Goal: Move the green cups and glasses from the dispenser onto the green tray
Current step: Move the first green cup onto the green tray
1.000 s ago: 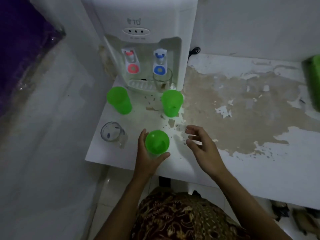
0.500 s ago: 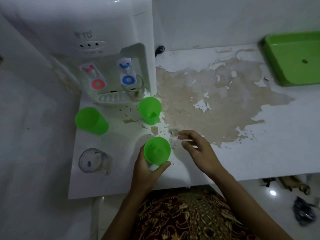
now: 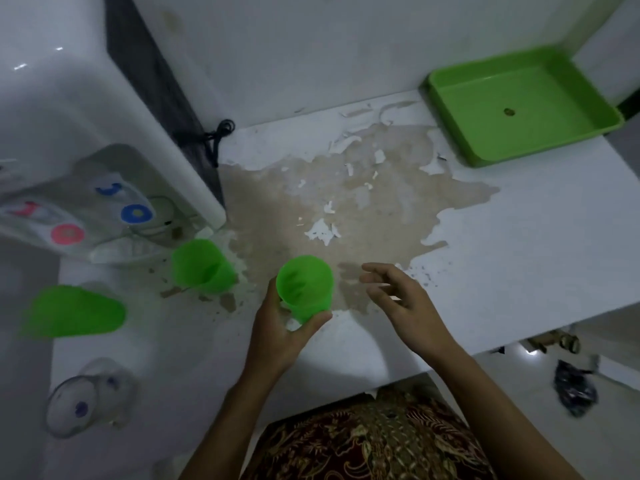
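My left hand [image 3: 278, 332] grips a green cup [image 3: 304, 287] by its lower part, held upright over the counter near the front edge. Just to its right my right hand [image 3: 403, 301] hovers with fingers spread and nothing in it. Two more green cups stand on the counter: one [image 3: 201, 270] in front of the white water dispenser [image 3: 69, 133], another [image 3: 72, 315] further left. A clear glass [image 3: 86, 405] stands at the near left, and a second clear glass [image 3: 161, 216] sits under the blue tap. The green tray [image 3: 446, 98] lies at the far right, with nothing in it.
The white counter [image 3: 519, 254] has a large brown patch of peeled surface in its middle. A black cord [image 3: 216, 133] lies behind the dispenser. A wall runs along the back. Below the counter edge at right, dark objects [image 3: 573, 388] lie on the floor.
The view has swung to the right, bringing the whole green tray into sight. My left hand has carried the green cup a little to the right of the dispenser; my right hand stays beside it.
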